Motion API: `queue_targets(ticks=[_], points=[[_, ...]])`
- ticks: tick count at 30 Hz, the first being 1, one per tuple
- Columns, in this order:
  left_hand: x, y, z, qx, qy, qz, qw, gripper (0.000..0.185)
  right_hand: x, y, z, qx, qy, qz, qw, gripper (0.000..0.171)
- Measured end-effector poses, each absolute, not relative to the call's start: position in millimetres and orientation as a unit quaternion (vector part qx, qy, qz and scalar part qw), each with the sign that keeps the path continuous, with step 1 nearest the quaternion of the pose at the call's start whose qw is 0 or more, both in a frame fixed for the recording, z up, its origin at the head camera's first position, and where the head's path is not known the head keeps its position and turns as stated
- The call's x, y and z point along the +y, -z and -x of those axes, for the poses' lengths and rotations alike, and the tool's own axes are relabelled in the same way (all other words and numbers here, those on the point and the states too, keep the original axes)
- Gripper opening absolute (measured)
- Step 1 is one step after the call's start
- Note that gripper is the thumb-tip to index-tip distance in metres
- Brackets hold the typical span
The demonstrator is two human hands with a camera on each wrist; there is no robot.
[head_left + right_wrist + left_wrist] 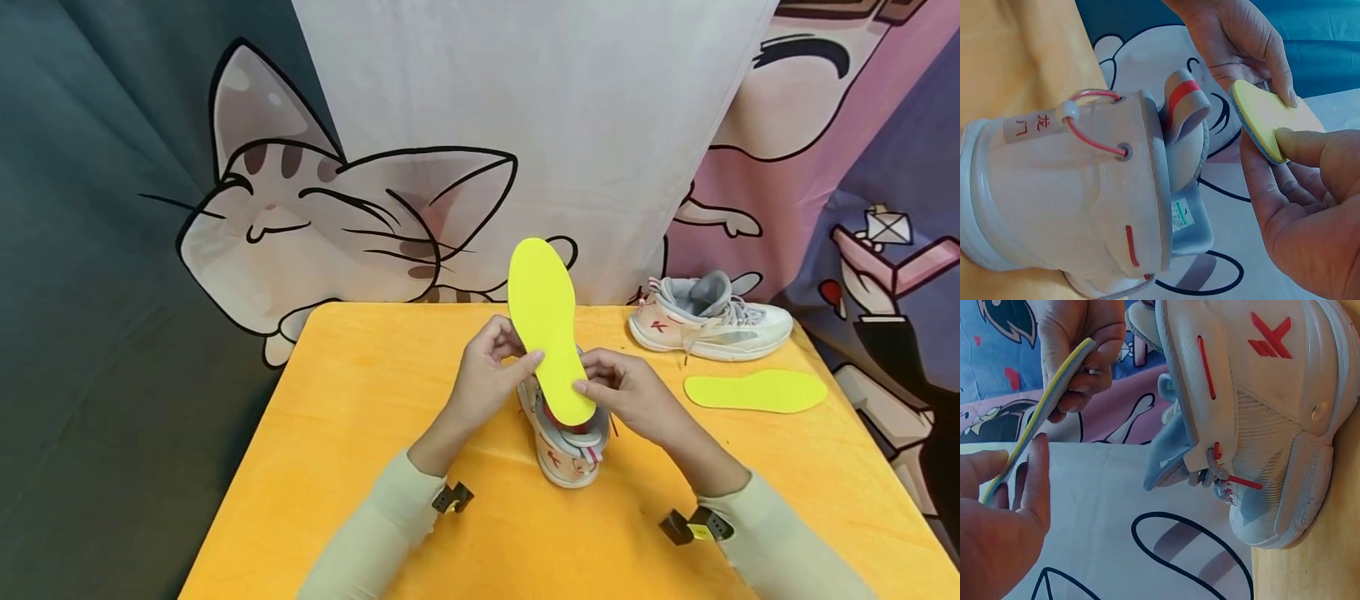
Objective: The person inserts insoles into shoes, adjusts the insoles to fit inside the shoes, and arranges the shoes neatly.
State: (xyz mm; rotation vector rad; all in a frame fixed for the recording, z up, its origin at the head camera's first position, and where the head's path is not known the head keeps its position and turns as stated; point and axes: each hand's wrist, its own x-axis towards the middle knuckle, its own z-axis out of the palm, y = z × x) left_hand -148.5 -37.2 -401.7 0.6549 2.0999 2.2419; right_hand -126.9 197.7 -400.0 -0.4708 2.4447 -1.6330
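Observation:
Both hands hold a yellow insole (542, 308) tilted up over a white sneaker (564, 467). On its left edge the left hand (487, 371) pinches it, thumb on the yellow face and fingers behind. The right hand (637, 392) pinches the opposite edge near the heel end. In the left wrist view the insole (1041, 415) appears edge-on, with a grey-blue underside. That sneaker (1279, 406) has a red logo and red cords on its side. Seen in the right wrist view, the sneaker (1085, 194) stands with its opening and pull loop just beside the insole (1272, 119).
A second white sneaker (712, 321) stands at the back right of the yellow-covered table (360, 417). In front of it lies another yellow insole (753, 392). Behind the table hangs a cloth backdrop (525, 83) printed with cartoon figures.

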Motion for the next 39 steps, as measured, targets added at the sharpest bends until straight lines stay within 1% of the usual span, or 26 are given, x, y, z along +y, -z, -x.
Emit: queue_targets(ticks=[4,9,14,18,21,29,39], points=[[-45,394,155,0.695,-0.689,-0.205,0.019,0.028,201,400,127,0.822,0.541,0.162,0.079,0.023],[-61,372,173,0.717,-0.669,-0.195,0.027,0.039,207,401,125,0.827,0.53,0.17,0.077,0.021],[-71,356,193,0.719,-0.669,-0.187,0.026,0.04,211,403,122,0.834,0.517,0.18,0.073,0.019],[-72,355,203,0.71,-0.679,-0.181,0.046,0.041,213,405,121,0.833,0.513,0.19,0.077,0.017],[-70,357,205,0.701,-0.689,-0.175,0.058,0.038,214,406,121,0.831,0.512,0.198,0.086,0.016],[-65,359,204,0.695,-0.7,-0.157,0.058,0.027,219,405,120,0.841,0.496,0.194,0.092,0.017],[-61,359,197,0.693,-0.701,-0.161,0.044,0.024,232,400,125,0.852,0.474,0.196,0.1,0.02]])
